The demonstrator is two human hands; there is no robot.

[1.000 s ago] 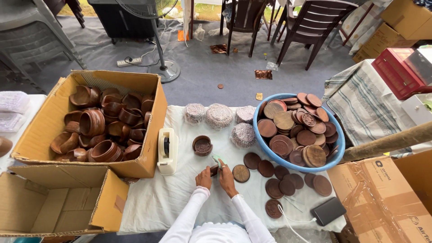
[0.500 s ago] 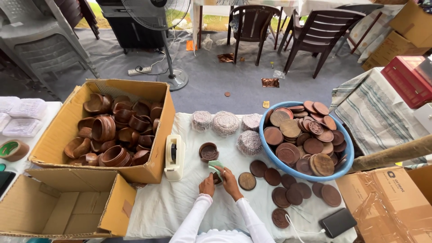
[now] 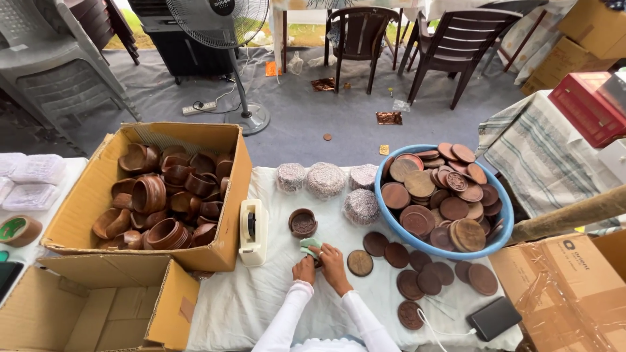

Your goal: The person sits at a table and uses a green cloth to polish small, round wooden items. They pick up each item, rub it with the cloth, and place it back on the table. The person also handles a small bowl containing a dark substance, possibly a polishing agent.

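Both hands are seen close together near the middle of the white-clothed table [image 3: 261, 306], toward its near edge. A pale green cloth [image 3: 309, 246] is pinched in the curled fingers of the left hand [image 3: 304, 269]. The right hand [image 3: 332, 262] is closed around a small dark round piece, mostly hidden between the two hands; what it is exactly cannot be told. The cloth is pressed against that piece.

Just beyond the hands a small brown wooden bowl [image 3: 303, 222] is set upright on the cloth. Left of it, a cream tape dispenser [image 3: 253, 231] is stood against the side of a large cardboard box [image 3: 78, 215], which occupies the table's left part and is filled with brown wooden bowls. A second, open cardboard box [image 3: 85, 306] is placed at the near left corner.

Right of the hands, loose wooden discs [image 3: 417, 280] are spread flat toward the near right corner, one disc [image 3: 360, 263] lying just beside the right hand. A blue basin [image 3: 443, 244] heaped with more discs is stationed at the right edge. Wrapped stacks [image 3: 325, 180] are lined along the far edge. A dark power bank [image 3: 493, 318] with a white cable is noted at the near right corner.
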